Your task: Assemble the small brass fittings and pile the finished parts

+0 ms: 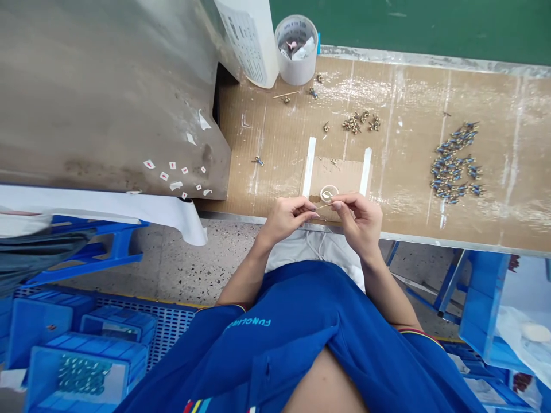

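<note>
A green wall (408, 26) runs along the back of a long work bench (430, 115) with a brown top. A big gray metal box (107, 97) stands to the left, with small white stickers (172, 165) on it. The floor (202, 264) is speckled stone. A blue stool (120, 241) stands near the bench, and blue plastic bins (81, 358) sit low on a blue grid mat (172, 327).

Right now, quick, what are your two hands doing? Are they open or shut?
Left hand: closed, pinching a thin stick.
Right hand: closed, and it seems to pinch the same thin stick.
</note>
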Demonstrator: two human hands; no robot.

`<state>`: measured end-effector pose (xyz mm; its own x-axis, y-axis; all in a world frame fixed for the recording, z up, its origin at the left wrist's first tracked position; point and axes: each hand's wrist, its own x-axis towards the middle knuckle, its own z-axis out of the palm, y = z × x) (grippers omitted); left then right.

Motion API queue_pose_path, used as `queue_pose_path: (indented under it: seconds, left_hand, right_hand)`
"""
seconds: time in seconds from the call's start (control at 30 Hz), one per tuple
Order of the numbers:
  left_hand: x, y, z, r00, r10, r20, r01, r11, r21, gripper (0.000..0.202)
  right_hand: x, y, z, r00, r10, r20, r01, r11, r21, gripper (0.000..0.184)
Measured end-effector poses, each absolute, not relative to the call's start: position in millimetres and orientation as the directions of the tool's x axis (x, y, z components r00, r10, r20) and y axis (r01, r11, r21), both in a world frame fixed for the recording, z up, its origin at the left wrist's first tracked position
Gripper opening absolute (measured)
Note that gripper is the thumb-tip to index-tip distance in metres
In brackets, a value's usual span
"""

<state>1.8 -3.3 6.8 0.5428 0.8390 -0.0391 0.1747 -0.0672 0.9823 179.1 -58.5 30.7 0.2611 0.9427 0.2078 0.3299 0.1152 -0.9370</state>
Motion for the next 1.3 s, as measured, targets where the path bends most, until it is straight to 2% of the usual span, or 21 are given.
queue_pose_path:
  seconds: [0.27,0.83,0.93,1.03,1.13,1.3]
  left_hand:
    - [1.2,-3.2,4.1,0.553,0.832,-0.033,0.191,-0.088,0.978,0.034]
    - [0.1,-3.7,6.0,0.566,0.825,-0.018,0.179,-0.102,0.979,0.029]
    - [0.0,-4.3,4.7,0.561,0.828,-0.02,0.153,-0.079,0.985,0.026]
    - [0.0,-5.2,2.7,0.558,0.829,-0.034,0.113,-0.036,0.993,0.022]
    - [-0.1,-5.6,0.6,0.563,0.826,-0.035,0.078,-0.01,0.997,0.02]
    - [-1.0,-5.0,-0.8,0.558,0.829,-0.035,0.066,-0.003,0.998,0.018]
  right_hand:
    - [180.0,-58.4,28.8,0.193,0.958,0.212,0.412,0.117,-0.904,0.02]
    - [179.5,-57.9,32.2,0.101,0.956,0.276,0.501,0.191,-0.844,0.013]
    - [182.4,-58.7,32.6,0.133,0.953,0.274,0.44,0.191,-0.878,0.011]
    - [190.1,-57.5,30.8,0.249,0.935,0.254,0.391,0.143,-0.909,0.012]
    - [197.2,-52.7,26.2,0.345,0.896,0.28,0.411,0.124,-0.903,0.015]
    - [197.2,-46.3,19.9,0.217,0.915,0.341,0.545,0.176,-0.82,0.016]
